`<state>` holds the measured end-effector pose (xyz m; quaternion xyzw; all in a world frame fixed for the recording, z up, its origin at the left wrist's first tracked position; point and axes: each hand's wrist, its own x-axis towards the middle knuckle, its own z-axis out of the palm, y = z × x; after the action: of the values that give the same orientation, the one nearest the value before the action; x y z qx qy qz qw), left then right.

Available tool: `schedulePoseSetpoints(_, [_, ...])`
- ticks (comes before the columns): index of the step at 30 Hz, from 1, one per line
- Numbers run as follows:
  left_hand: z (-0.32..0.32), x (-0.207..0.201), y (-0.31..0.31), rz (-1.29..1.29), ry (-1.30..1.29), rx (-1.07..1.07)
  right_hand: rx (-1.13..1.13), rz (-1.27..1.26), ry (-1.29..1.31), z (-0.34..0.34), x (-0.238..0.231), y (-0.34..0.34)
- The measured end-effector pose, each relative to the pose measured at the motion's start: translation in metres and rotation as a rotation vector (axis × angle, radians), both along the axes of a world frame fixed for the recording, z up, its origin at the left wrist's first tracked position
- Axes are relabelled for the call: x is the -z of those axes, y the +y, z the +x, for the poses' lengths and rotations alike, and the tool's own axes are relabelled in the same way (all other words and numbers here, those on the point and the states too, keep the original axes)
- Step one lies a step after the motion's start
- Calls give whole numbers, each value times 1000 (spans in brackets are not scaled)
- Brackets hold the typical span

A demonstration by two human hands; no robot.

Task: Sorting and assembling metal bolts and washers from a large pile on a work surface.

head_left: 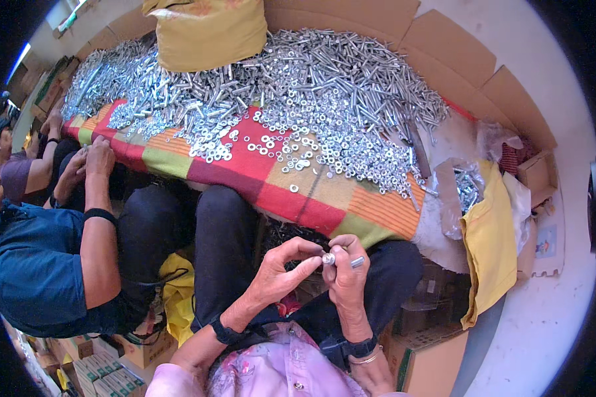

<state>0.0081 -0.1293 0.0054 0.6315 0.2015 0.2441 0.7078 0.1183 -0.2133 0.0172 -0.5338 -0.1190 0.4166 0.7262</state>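
Observation:
Above my lap, both hands meet at a small silvery metal bolt (328, 259) with a round, nut-like end. My left hand (279, 270) pinches that end between thumb and forefinger. My right hand (346, 270) is closed with its fingers curled round the bolt, and a silvery shank (357, 262) sticks out on its right side. Whether the shank and the round end are one piece I cannot tell, as fingers cover the middle. Beyond my hands, loose washers (371, 159) and a heap of metal bolts and sleeves (351, 66) lie on a checked blanket (245, 178).
A yellow sack (212, 36) stands on the heap, backed by cardboard (450, 46). At the right are a plastic bag of metal parts (467, 188) and a yellow cloth (487, 238). A co-worker in a dark blue shirt (40, 264) sits close on the left, another person beyond.

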Motion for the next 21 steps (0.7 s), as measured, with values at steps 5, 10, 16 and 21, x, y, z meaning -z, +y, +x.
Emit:
schedulePoseSetpoints(5, [-2,0,-5,-262,36,-26,14,-150,-644,-1,10,0])
schedulePoseSetpoints(10, [-5,-4,5,544,94,24,-273,50,394,3,31,-11])
schedulePoseSetpoints(16, [-17,-4,49,392,192,68,-319,-375,-905,8,40,4])
schedulePoseSetpoints(21, [-16,-1,117,275,232,-307,-493,-420,-852,17,20,21])
